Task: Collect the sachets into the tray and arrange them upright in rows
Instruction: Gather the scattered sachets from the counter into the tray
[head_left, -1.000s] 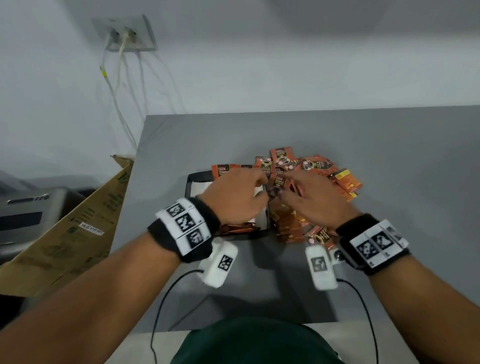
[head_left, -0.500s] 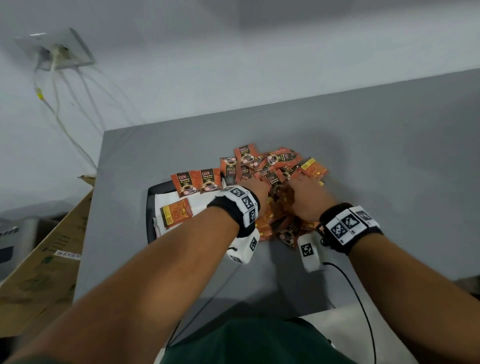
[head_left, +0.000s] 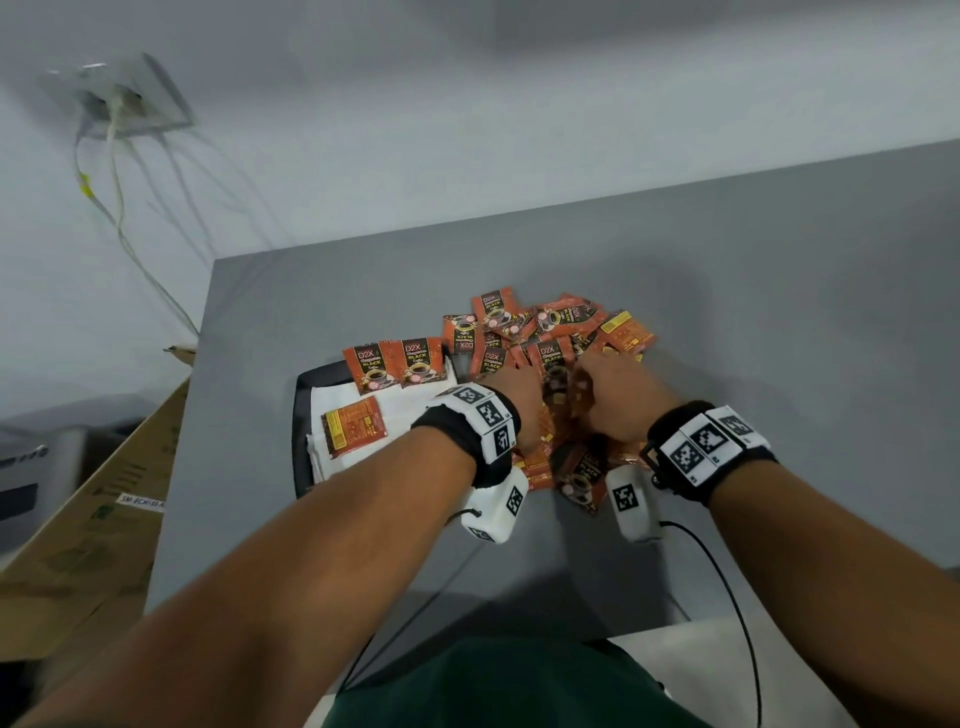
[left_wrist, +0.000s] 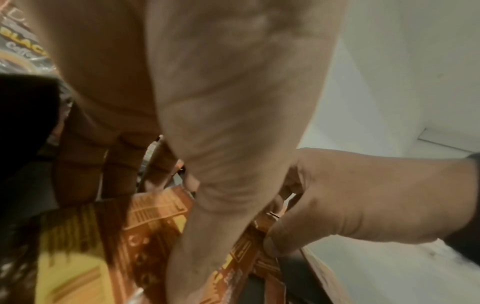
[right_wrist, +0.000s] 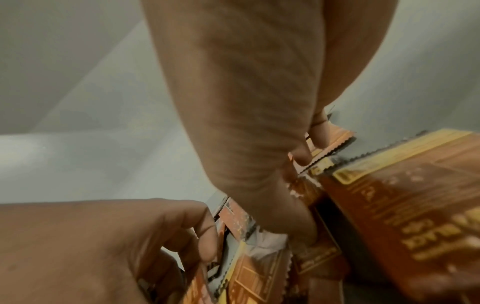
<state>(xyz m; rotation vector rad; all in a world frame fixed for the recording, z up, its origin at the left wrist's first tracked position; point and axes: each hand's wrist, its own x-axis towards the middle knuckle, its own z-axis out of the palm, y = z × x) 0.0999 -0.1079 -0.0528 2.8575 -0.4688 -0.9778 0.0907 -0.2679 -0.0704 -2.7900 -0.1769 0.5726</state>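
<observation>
Your right hand (right_wrist: 259, 123) is reaching down into orange sachets (right_wrist: 405, 216), its fingertips (right_wrist: 319, 133) touching one serrated edge, while your left hand (right_wrist: 103, 246) is pinching another sachet (right_wrist: 200, 288) beside it.

A: What colours are showing?
B: The sachets (head_left: 545, 332) are showing orange and black, with yellow panels on the backs.
A: And the tray (head_left: 304, 415)?
B: Black, holding a white liner (head_left: 410, 410), sitting on a grey table (head_left: 779, 312).

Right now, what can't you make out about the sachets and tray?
- Head view: the left hand and right hand cover the middle of the sachet pile; no count possible.
- Head view: the left forearm hides the tray's near right corner.
- Wrist views: blurred; which sachets the fingers grip is unclear.
</observation>
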